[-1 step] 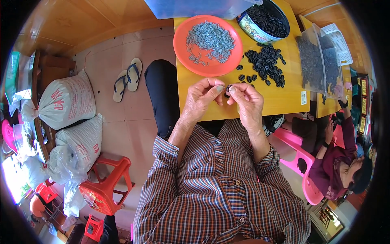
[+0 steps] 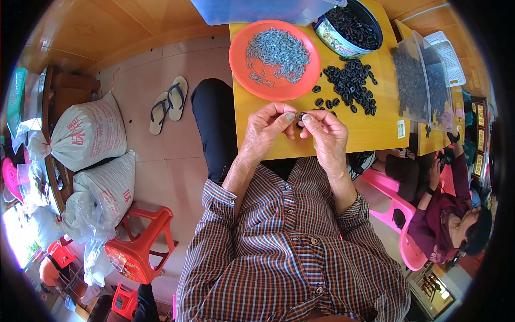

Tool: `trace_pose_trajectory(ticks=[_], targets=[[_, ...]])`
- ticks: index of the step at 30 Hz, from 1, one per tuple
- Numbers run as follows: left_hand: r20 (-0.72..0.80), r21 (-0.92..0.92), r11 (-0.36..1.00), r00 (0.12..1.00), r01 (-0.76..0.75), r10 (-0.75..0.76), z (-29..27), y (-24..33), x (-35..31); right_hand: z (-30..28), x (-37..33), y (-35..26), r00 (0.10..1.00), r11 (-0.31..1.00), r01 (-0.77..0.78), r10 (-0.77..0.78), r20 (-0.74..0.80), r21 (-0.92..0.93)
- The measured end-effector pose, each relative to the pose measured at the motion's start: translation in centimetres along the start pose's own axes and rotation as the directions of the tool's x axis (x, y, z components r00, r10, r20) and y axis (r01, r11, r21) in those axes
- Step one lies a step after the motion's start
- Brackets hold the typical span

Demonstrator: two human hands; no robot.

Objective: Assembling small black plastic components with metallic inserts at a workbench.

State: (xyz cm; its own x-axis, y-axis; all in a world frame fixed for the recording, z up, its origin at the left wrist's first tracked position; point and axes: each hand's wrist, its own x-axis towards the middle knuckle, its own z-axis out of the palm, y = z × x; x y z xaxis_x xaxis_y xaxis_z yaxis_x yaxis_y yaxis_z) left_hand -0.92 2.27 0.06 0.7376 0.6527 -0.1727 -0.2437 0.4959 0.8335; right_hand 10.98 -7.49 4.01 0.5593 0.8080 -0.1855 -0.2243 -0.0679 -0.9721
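Observation:
Close together over the table's near edge, my two hands meet at the fingertips. My right hand [image 2: 328,131] pinches a small black oval piece [image 2: 300,119] between thumb and forefinger. Thumb and forefinger are pressed together on my left hand [image 2: 268,126] too, right beside the piece; what they hold is too small to make out. Past my hands lies an orange-red plate [image 2: 241,70] with a heap of small grey metal pins [image 2: 279,51]. To its right, a loose pile of black oval pieces [image 2: 351,83] is spread on the yellow table [image 2: 370,129].
A round tin [image 2: 338,40] full of black pieces stands at the back, beside a blue-tinted plastic bin [image 2: 257,11]. Clear boxes [image 2: 416,80] hold more at right. A person [image 2: 445,214] sits at the right. White sacks [image 2: 91,131], a red stool [image 2: 140,244] and sandals [image 2: 169,104] are left.

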Motion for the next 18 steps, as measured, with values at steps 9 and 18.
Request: trace_pose_trajectory(ticks=[9,18], targets=[[-0.007,-0.026,1.0,1.0,0.003,-0.003,0.05,-0.12,0.03,0.12,-0.04,0.34,1.0,1.0,-0.003,0.003,0.002,-0.011],[-0.004,0.003,1.0,1.0,-0.008,0.008,0.27,0.06,-0.04,0.22,-0.08,0.21,1.0,1.0,0.012,-0.012,-0.007,-0.027]])
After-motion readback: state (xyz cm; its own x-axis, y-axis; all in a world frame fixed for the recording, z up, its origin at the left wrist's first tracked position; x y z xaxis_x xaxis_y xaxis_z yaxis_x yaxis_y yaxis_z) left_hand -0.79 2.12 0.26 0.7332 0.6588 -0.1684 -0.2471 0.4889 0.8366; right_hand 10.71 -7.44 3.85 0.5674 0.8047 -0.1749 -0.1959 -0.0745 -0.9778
